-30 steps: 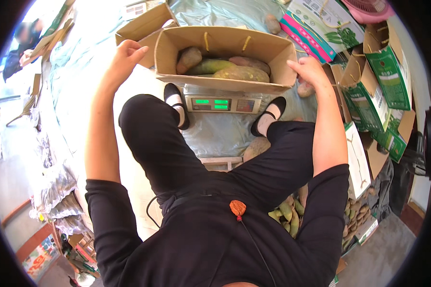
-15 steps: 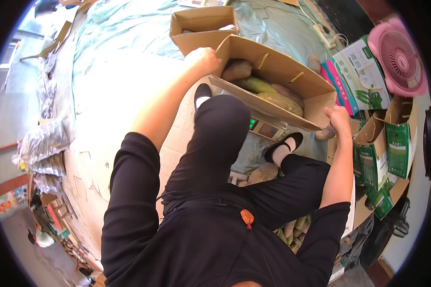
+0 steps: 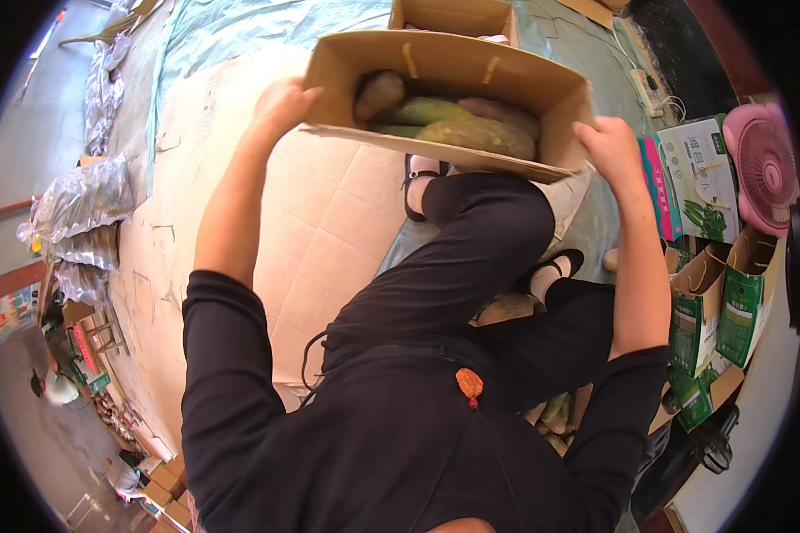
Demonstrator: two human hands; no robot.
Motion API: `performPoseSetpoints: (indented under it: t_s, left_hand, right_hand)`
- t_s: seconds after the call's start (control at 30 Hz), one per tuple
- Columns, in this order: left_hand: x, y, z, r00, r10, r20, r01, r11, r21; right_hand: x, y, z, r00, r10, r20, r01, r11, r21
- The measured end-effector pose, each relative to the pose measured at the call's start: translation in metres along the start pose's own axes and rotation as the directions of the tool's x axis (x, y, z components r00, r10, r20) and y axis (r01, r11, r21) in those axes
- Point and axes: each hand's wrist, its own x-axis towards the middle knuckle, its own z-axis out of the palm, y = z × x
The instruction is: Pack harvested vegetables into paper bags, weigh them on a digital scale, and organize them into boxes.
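My hands hold an open brown cardboard box (image 3: 516, 84) at its two short ends, raised in front of my legs. My left hand (image 3: 284, 105) grips the left end and my right hand (image 3: 609, 149) the right end, fingers curled over the edges. Inside lie several long, thick root vegetables (image 3: 476, 133) that look like radishes, some green and some brownish with soil. Short yellow cord handles (image 3: 491, 69) show on the far inner wall. The box hangs above my shoe (image 3: 415, 191) and bent knee, hiding the floor beneath it.
Another open carton (image 3: 453, 16) stands beyond the box. To the right are green-printed cartons (image 3: 698, 306), a white printed box (image 3: 700, 173), a pink fan (image 3: 763, 164) and a power strip (image 3: 646, 91). Flattened cardboard (image 3: 320, 235) covers the floor at left. More radishes (image 3: 556, 416) lie near my right elbow.
Both hands have carried the filled box leftward and levelled it more. The small scale with a green display that showed below it is now out of sight.
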Motion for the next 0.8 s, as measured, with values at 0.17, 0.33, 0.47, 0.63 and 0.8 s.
performPoseSetpoints:
  t_s: [0.17,0.33,0.47,0.63,0.8]
  left_hand:
    - [-0.045,-0.119,0.004,0.988,-0.09,-0.124,0.096,0.994,0.042]
    - [-0.138,-0.253,0.0,0.926,-0.365,-0.093,0.375,0.917,0.136]
    - [-0.188,-0.314,0.007,0.898,-0.421,-0.128,0.438,0.885,0.159]
    - [-0.258,-0.343,0.02,0.793,-0.608,-0.034,0.59,0.755,0.286]
    - [-0.3,-0.346,0.051,0.723,-0.69,-0.038,0.678,0.697,0.235]
  right_hand:
    - [0.015,-0.081,0.068,0.986,-0.076,0.147,0.083,0.996,-0.044]
    - [-0.012,-0.2,0.144,0.942,-0.046,0.333,0.068,0.996,-0.056]
    - [-0.048,-0.234,0.19,0.896,-0.128,0.424,0.125,0.992,0.034]
    - [-0.1,-0.259,0.244,0.762,-0.097,0.641,0.125,0.992,0.002]
    - [-0.115,-0.27,0.258,0.527,-0.254,0.811,0.418,0.908,0.013]
